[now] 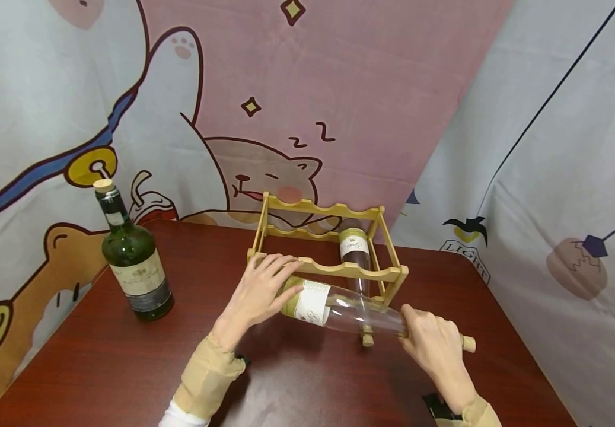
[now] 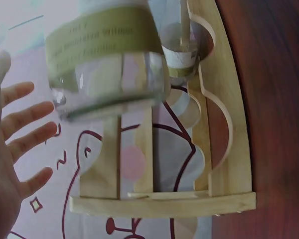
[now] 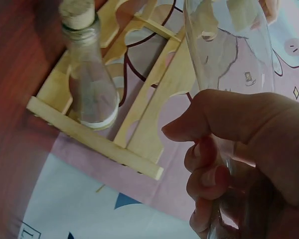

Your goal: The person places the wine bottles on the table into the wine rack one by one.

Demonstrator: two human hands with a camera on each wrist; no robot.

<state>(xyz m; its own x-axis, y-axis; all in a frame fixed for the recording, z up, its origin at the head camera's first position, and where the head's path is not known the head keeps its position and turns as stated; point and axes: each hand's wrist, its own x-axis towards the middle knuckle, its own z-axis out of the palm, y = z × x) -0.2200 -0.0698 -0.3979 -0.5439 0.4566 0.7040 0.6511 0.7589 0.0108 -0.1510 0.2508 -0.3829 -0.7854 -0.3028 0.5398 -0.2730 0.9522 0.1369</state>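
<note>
A clear glass wine bottle [image 1: 366,311] with a white and olive label lies nearly level in front of the wooden rack [image 1: 318,267], its corked end to the right. My right hand [image 1: 435,341] grips its neck, fingers curled round the glass in the right wrist view. My left hand [image 1: 258,290] is beside the bottle's base, fingers extended; in the left wrist view a gap shows between fingertips [image 2: 49,108] and glass. A second clear bottle [image 1: 353,243] rests in the rack's right-hand slot, its cork [image 1: 367,340] pointing toward me.
On the table's left stands a corked green bottle [image 1: 139,270], upright. The reddish-brown table [image 1: 99,367] reaches a patterned cloth backdrop [image 1: 371,107] behind the rack and at both sides. Several scalloped slots run along the rack's rails.
</note>
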